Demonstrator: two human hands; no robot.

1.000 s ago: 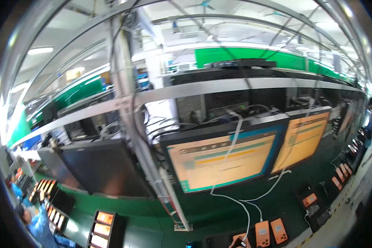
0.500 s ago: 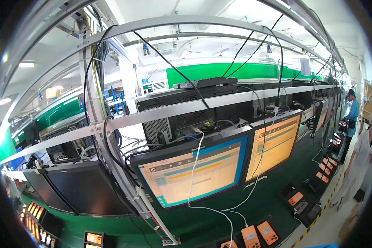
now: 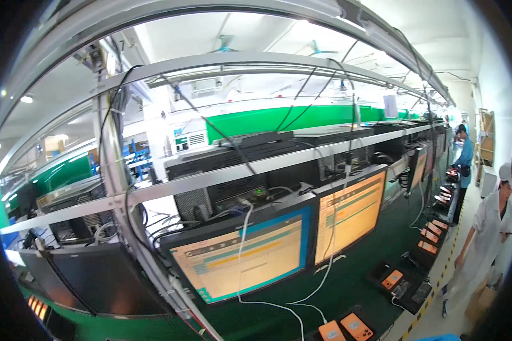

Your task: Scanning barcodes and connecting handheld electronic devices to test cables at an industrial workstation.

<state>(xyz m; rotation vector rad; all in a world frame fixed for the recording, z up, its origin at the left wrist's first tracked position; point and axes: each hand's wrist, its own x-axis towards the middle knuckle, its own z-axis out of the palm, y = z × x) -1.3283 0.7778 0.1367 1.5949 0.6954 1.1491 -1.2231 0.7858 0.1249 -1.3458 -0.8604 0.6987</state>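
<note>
Neither of my hands shows in the head view. Straight ahead stand two lit monitors, a wide one [image 3: 250,258] with a blue frame and a taller one [image 3: 349,215] to its right, both tilted on a metal rack. White cables [image 3: 242,250] hang in front of the wide screen. Low at the front, phones with orange screens [image 3: 355,325] lie on the green bench [image 3: 347,284].
A dark, unlit monitor [image 3: 91,278] stands at the left. Computer cases [image 3: 222,176] sit on the shelf above. A slanted metal post [image 3: 116,187] crosses the left. On the right aisle stand a person in white [image 3: 486,244] and a person in blue [image 3: 463,156].
The view has swung to the right and up: the monitors slid left in the picture, the aisle and two people on the right came into sight.
</note>
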